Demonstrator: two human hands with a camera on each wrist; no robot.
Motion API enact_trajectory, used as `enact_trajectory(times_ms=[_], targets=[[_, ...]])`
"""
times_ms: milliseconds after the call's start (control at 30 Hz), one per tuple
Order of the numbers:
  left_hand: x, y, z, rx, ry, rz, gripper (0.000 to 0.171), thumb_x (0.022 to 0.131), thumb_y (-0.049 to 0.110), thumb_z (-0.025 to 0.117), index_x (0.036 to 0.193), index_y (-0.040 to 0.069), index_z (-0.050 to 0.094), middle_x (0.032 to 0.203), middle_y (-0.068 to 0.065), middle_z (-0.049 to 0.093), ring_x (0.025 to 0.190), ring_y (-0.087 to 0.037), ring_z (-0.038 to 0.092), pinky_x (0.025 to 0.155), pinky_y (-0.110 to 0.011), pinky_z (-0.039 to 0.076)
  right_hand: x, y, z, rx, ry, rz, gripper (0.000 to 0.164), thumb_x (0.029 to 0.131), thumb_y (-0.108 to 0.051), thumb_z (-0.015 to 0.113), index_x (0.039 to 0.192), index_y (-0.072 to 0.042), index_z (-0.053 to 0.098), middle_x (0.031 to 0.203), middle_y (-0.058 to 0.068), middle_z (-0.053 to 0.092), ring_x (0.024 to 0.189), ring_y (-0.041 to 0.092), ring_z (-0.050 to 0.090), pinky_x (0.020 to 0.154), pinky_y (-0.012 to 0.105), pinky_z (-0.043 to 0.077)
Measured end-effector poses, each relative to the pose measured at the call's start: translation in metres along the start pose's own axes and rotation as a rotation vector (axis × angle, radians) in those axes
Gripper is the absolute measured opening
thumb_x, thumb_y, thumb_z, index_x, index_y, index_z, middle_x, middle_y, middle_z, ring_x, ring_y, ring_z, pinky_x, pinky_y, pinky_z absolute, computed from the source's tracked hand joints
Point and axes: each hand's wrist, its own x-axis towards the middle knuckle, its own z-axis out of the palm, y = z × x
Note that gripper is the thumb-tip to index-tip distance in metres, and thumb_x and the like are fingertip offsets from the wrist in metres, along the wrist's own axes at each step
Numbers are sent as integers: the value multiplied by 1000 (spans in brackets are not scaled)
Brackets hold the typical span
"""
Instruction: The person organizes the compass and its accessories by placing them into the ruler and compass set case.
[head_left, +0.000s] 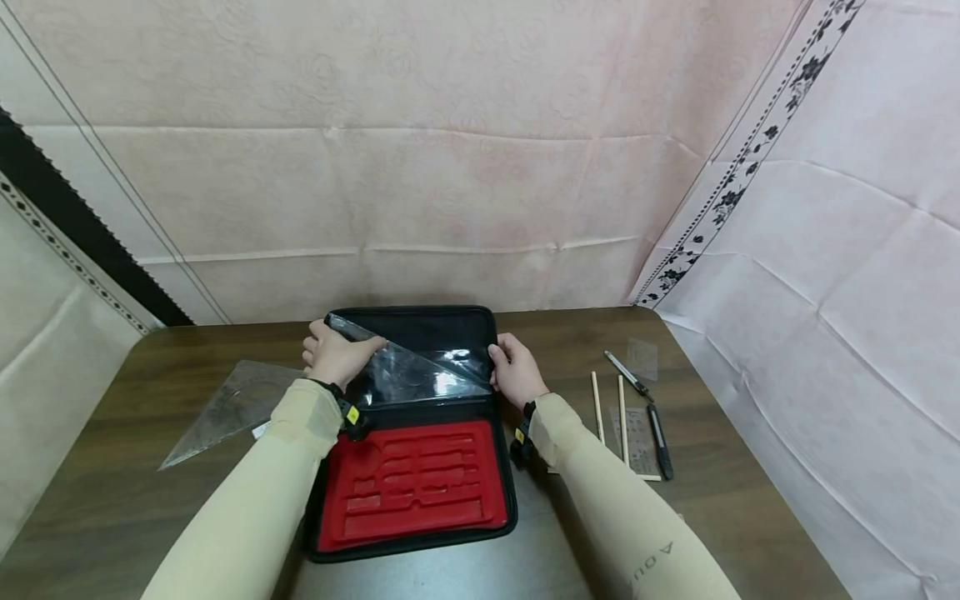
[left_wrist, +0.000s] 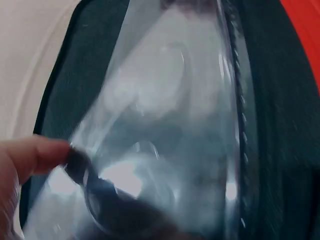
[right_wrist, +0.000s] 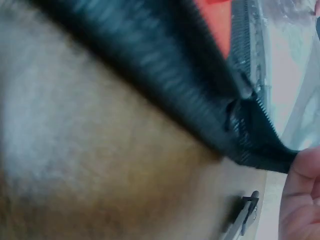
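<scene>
Several sticks [head_left: 623,421] right of case [head_left: 427,411], clear triangle [head_left: 213,419] left

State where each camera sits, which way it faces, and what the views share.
Head: head-worn, facing forward and down at the black case; left hand, right hand and both sleeves show.
Left wrist: on that wrist, facing the clear triangle; part of left hand shows.
Right wrist: on that wrist, facing the case's edge; part of right hand shows.
All share the red insert.
</scene>
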Motion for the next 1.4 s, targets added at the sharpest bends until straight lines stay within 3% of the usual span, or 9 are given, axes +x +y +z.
enact_trajectory(times_ms=[133, 267, 500, 700, 767, 1000, 1133, 1300, 1400], targets=[[4, -6, -10, -214, -33, 56, 75, 93, 48, 58, 144, 2, 28, 136, -22, 38, 115, -34, 43, 93, -47, 39, 2, 0, -2, 19, 3, 21, 13, 102, -20, 50, 110, -11, 55, 86, 24, 55, 59, 29, 55, 55, 34, 50], [8, -11, -23, -355, -29, 23, 62, 99, 53, 39, 138, 5, 49, 132, -14, 47, 111, -24, 45, 94, -40, 39, 4, 1, -2, 26, 10, 38, 14, 102, -21, 51, 111, -10, 55, 86, 20, 55, 58, 26, 55, 55, 34, 50], [15, -14, -33, -612, -130, -94, 63, 95, 52, 52, 144, 12, 46, 109, 1, 53, 87, -9, 53, 80, -27, 46, 5, 1, -2, 55, 5, 58, 14, 102, -21, 51, 111, -11, 56, 86, 20, 55, 58, 24, 54, 55, 34, 50], [22, -13, -32, -718, -157, -119, 66, 92, 44, 63, 146, 13, 42, 139, -2, 45, 104, -9, 53, 86, -25, 45, 3, -3, -3, 78, -4, 81, 14, 102, -22, 51, 111, -12, 57, 80, 15, 54, 61, 30, 54, 59, 38, 51], [24, -13, -30, -746, -140, -118, 64, 91, 40, 65, 145, 11, 45, 140, -2, 45, 107, -9, 52, 87, -24, 44, 3, -3, -3, 82, -2, 84, 15, 102, -22, 51, 110, -11, 57, 80, 15, 53, 60, 28, 54, 58, 38, 51], [28, -16, -27, -744, -55, -94, 50, 86, 37, 72, 126, 9, 62, 110, 3, 57, 90, -9, 56, 74, -21, 49, 5, -1, -1, 93, 3, 82, 14, 102, -21, 50, 110, -12, 56, 84, 18, 54, 60, 25, 54, 58, 36, 51], [26, -18, -26, -667, -45, -72, 51, 86, 40, 71, 127, 9, 62, 113, 0, 56, 92, -9, 55, 74, -21, 48, 4, -2, -3, 84, -1, 84, 15, 102, -22, 50, 110, -11, 57, 85, 21, 54, 60, 27, 54, 58, 36, 51], [24, -23, -32, -498, -165, -25, 60, 94, 44, 58, 142, 9, 48, 119, -4, 51, 92, -10, 54, 74, -23, 49, 2, -2, -6, 63, 6, 114, 17, 102, -21, 51, 111, -9, 57, 86, 27, 55, 58, 27, 54, 57, 36, 50], [24, -26, -35, -392, -203, 24, 59, 99, 43, 50, 144, 6, 43, 127, -8, 47, 99, -14, 51, 82, -28, 46, 1, -2, -7, 59, 12, 138, 16, 102, -21, 52, 109, -9, 58, 81, 23, 55, 54, 22, 52, 54, 33, 49]])
